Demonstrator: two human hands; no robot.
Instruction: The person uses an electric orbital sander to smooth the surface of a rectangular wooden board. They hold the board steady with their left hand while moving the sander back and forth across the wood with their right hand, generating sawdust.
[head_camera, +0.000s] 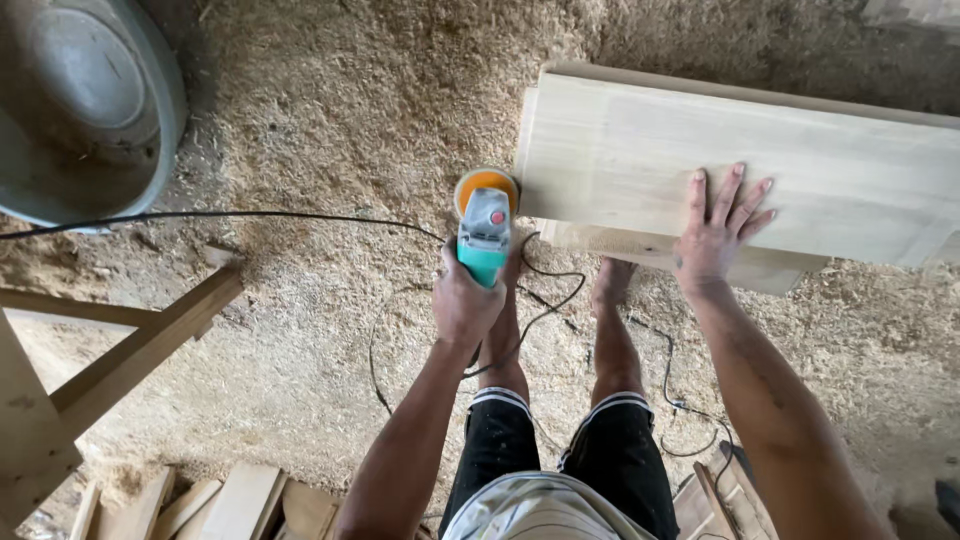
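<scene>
My left hand (465, 300) grips a teal and grey angle grinder (484, 232) with an orange sanding disc (486, 183). The disc sits against the left end of a pale wooden plank (620, 160). My right hand (718, 230) lies flat on top of that plank, fingers spread. The plank rests on another board (600, 243) underneath. My bare feet stand on the sawdust just below the plank's near edge.
Sawdust covers the floor (330, 130). A black power cord (250, 214) runs from the left to the grinder and loops by my feet. A grey round basin (85, 100) sits top left. A wooden frame (130, 350) and loose planks (235, 500) lie lower left.
</scene>
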